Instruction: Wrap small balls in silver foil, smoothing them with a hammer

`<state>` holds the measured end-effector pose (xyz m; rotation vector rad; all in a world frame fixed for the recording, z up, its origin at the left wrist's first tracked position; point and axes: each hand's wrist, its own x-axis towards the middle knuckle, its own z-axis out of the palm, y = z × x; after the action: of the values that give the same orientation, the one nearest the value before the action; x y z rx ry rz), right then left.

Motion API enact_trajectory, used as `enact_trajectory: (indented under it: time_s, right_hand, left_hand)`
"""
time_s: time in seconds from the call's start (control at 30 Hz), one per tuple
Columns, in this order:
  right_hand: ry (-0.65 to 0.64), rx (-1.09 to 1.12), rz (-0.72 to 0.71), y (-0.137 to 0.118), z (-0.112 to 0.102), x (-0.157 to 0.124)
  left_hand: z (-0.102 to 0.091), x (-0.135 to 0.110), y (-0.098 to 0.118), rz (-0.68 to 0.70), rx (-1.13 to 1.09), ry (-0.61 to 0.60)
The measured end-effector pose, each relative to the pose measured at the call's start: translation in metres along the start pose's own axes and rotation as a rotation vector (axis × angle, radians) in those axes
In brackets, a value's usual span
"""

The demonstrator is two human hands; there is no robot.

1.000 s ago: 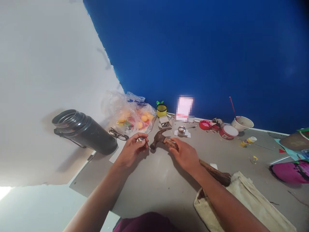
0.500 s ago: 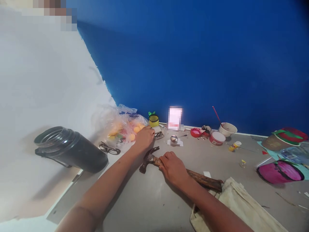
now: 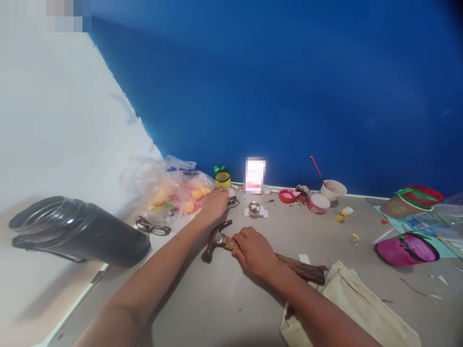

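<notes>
My right hand [image 3: 255,253] is wrapped round the wooden handle of a claw hammer [image 3: 301,268], which lies on the table with its metal head to the left. Further back, my left hand [image 3: 216,205] has its fingers bent down at a small open box [image 3: 233,198] of shiny metal bits. The fingertips there are hidden, so what they pinch does not show. Just right of the box, a crumpled silver foil ball [image 3: 254,207] rests on a piece of white paper [image 3: 261,213].
A dark bottle [image 3: 90,233], glasses [image 3: 153,226] and a plastic bag [image 3: 177,193] with orange things stand left. At the back are a yellow cup [image 3: 222,180] and a white bowl [image 3: 333,190] with a brush. Right lie a pink cup [image 3: 407,251] and beige cloth [image 3: 350,303].
The whole view has shifted slightly, so things sit further left. My left hand stays at the small box, and my right hand keeps its hold on the hammer.
</notes>
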<state>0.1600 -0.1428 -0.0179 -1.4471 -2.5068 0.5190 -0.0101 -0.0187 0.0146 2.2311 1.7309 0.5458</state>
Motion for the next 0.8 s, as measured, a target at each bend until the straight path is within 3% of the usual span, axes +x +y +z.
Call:
enact_trajectory:
  time_s: [0.2, 0.23, 0.33, 0.43, 0.57, 0.8]
  right_hand:
    - [0.07, 0.088, 0.021, 0.0, -0.002, 0.0]
    - [0.122, 0.15, 0.03, 0.0, -0.001, 0.001]
    - [0.365, 0.433, 0.052, 0.0, 0.0, 0.001]
    - [0.561, 0.619, -0.018, -0.002, -0.001, -0.001]
    - [0.592, 0.596, -0.086, -0.006, -0.007, -0.004]
    - [0.642, 0.602, -0.089, -0.008, -0.014, -0.007]
  left_hand:
    - [-0.021, -0.017, 0.009, -0.046, -0.288, -0.004]
    - [-0.022, -0.027, 0.012, -0.066, -0.36, -0.026]
    - [-0.021, -0.065, 0.021, -0.257, -0.928, -0.152]
    - [-0.014, -0.1, 0.032, -0.392, -1.171, -0.191]
    - [-0.004, -0.122, 0.045, -0.418, -1.409, -0.176]
    - [0.002, -0.122, 0.051, -0.524, -1.648, -0.177]
